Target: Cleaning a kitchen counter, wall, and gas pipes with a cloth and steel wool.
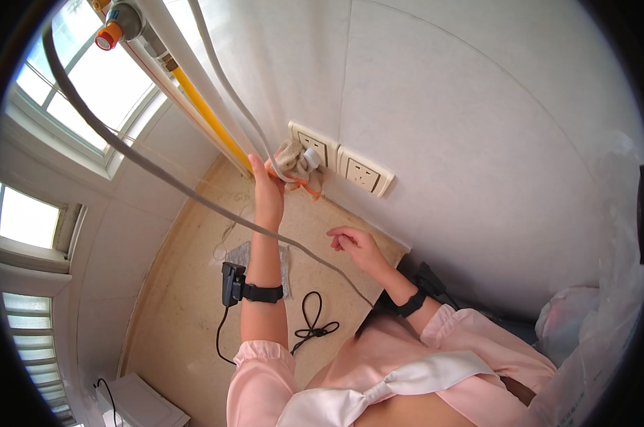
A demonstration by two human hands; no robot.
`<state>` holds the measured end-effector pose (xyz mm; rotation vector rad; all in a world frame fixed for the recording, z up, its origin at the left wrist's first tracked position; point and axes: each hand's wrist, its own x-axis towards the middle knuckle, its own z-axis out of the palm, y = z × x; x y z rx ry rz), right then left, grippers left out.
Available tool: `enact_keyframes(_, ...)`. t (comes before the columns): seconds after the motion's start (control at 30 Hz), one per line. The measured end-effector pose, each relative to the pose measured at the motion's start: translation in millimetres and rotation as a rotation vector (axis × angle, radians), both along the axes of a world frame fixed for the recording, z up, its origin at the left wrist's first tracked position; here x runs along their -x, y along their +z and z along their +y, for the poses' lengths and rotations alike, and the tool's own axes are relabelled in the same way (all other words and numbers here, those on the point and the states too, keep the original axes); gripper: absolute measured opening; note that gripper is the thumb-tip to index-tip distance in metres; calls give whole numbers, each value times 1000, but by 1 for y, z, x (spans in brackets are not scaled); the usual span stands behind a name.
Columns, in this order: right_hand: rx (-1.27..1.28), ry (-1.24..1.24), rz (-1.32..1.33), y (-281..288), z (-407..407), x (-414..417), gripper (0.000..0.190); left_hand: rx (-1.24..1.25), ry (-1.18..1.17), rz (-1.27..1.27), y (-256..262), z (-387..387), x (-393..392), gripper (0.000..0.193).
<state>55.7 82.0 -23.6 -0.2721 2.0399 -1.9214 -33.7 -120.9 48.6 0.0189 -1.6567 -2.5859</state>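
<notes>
My left hand [267, 187] reaches out to a bundle of knitted work gloves [292, 160] with orange parts, close to the wall. Its palm and fingers are partly hidden behind the gloves and a grey cable, so its grip is unclear. A white plug [311, 158] sits at the left wall socket [322, 144], right beside the gloves. To the right is a second wall socket [363, 173] with nothing plugged in. Over the counter, my right hand [352, 243] hangs with its fingers loosely curled, apart from the gloves and holding nothing visible.
A grey cable [194, 195] crosses above the beige countertop [194, 320]. A grey cloth [239, 253] and a tied black cord [315, 332] lie on it. A yellow pipe [207, 109] and white pipes stand in the corner by the windows. A white box [146, 400] is at lower left.
</notes>
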Motion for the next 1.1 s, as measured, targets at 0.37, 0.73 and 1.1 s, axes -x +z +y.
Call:
enact_keyframes(0.37, -28, -34, -28, 5, 11, -2, 24, -122, 240, -190, -56, -5, -55, 20)
enact_keyframes(0.73, 275, -99, -255, 40, -26, -1, 39, 178, 150, -44, -23, 28, -120, 23)
enact_keyframes(1.1, 116, -164, 215, 58, -101, 35, 32, 812, 232, 35, -8, -24, -267, 45)
